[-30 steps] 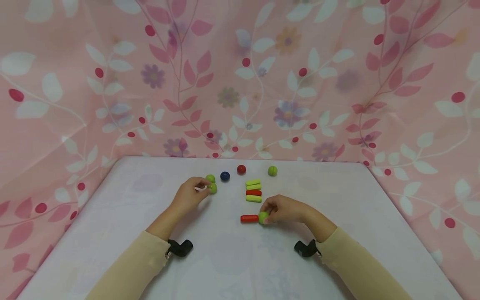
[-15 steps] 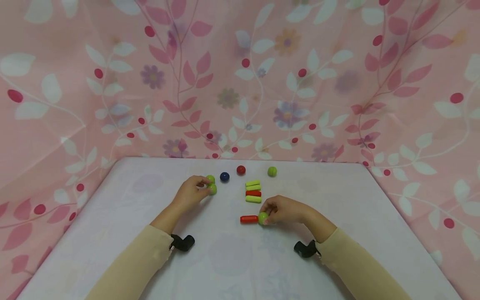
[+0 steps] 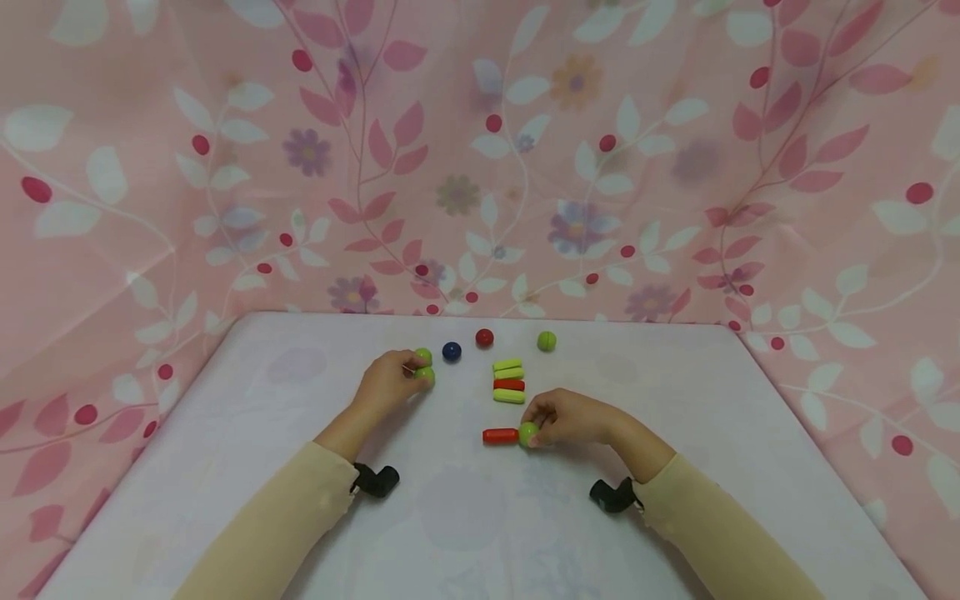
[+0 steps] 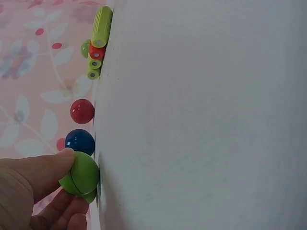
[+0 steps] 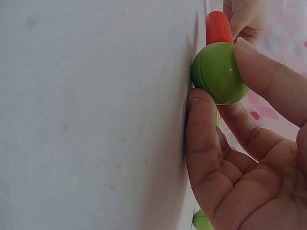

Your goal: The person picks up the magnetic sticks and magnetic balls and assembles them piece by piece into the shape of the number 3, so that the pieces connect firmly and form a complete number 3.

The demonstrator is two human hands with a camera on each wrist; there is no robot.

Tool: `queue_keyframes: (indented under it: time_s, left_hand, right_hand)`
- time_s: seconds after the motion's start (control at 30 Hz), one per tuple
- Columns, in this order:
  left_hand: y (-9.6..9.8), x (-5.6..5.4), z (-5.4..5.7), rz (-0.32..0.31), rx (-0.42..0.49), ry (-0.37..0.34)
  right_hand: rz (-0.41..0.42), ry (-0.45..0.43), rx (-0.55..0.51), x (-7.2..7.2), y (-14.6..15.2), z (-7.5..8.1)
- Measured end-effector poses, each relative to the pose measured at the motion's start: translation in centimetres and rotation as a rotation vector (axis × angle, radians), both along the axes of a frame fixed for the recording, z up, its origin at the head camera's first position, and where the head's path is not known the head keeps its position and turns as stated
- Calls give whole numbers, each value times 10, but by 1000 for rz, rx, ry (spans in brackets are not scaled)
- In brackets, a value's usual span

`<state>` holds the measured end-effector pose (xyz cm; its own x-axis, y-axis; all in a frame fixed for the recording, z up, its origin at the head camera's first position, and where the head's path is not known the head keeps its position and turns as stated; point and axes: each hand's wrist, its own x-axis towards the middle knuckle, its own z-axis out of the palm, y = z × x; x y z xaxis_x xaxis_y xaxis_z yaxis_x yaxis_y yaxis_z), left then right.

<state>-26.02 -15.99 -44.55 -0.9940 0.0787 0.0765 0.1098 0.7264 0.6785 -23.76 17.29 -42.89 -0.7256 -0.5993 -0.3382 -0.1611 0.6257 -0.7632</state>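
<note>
In the head view, my left hand (image 3: pixel 385 382) pinches a green grooved ball (image 3: pixel 427 377) at the left of the row of balls. Close behind it sits a second green ball (image 3: pixel 424 356), partly covered by the fingers. The left wrist view shows the thumb on the near green ball (image 4: pixel 85 175), right beside a blue ball (image 4: pixel 80 141). My right hand (image 3: pixel 573 417) holds another green ball (image 3: pixel 528 434) between thumb and fingers. That ball sits against the end of a short red stick (image 3: pixel 500 436) lying on the table, in line with it.
Several short sticks, yellow-green (image 3: pixel 508 397) and one red (image 3: pixel 509 384), lie stacked in a column at mid-table. Farther back are a red ball (image 3: pixel 484 337) and a green ball (image 3: pixel 547 340). A floral curtain (image 3: pixel 480 167) rises behind the white table (image 3: pixel 465 517).
My left forearm and wrist have shifted slightly forward and right, and the left fingers have settled on the near green ball. The right hand keeps its place at the red stick.
</note>
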Motion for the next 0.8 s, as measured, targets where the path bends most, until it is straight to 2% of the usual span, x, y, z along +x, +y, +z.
queue_keyframes:
  time_s: [0.23,0.33,0.5,0.63,0.8]
  left_hand:
    - [1,2,0,1,1,-24]
    - [1,4,3,-21,-10,-49]
    - [-1,7,8,-112,-36,-101]
    - [-1,10,10,-199,-12,-143]
    - [-1,15,12,-277,-3,-151]
  right_hand:
    - [13,-7,-21,-1,1,0]
    - [13,-10,-21,-1,1,-1]
    - [4,-21,-24,-2,1,-1]
    - [3,-25,-22,-2,1,0]
    - [7,-18,-17,-2,1,0]
